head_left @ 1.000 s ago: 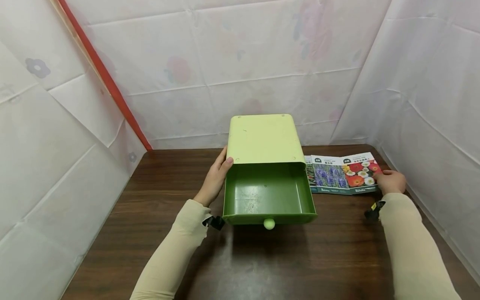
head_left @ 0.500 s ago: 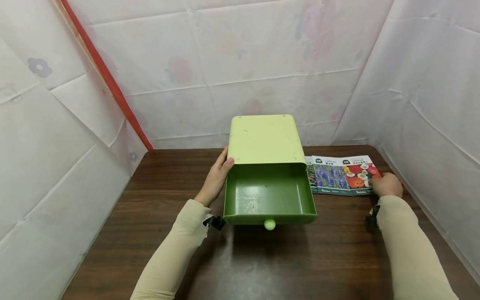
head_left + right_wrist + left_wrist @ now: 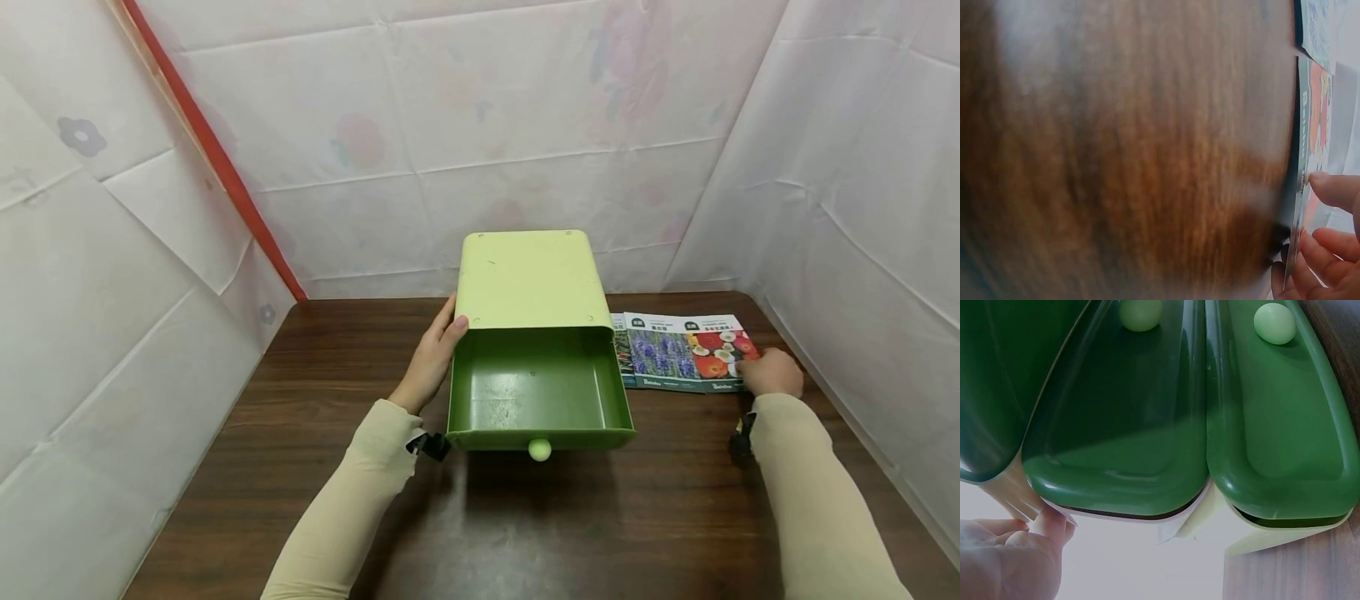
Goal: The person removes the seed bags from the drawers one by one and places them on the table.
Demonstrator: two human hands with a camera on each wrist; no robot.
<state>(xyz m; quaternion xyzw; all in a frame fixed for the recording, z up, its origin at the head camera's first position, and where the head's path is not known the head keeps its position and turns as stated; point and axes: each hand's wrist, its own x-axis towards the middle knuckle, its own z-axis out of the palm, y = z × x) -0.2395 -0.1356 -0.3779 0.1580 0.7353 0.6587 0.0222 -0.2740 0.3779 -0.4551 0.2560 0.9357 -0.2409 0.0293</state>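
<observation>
The left hand lies along the left side of a light green drawer cabinet, its thumb at the front top corner. The top drawer is pulled out, with nothing visible inside. In the left wrist view the hand touches the side beside two lower green drawers with round knobs. At the right the right hand pinches the lower right corner of a red-flower packet; in the right wrist view, the thumb is on the packet's face and fingers are behind.
A purple-flower packet lies against the red one's left side. Another packet is partly hidden behind the cabinet's right side. The brown wooden table stands between sheet-covered walls at the back and both sides.
The right hand has shifted slightly left and toward the viewer, and the red-flower packet has slid a little left against the purple one. The left hand and the cabinet have barely moved.
</observation>
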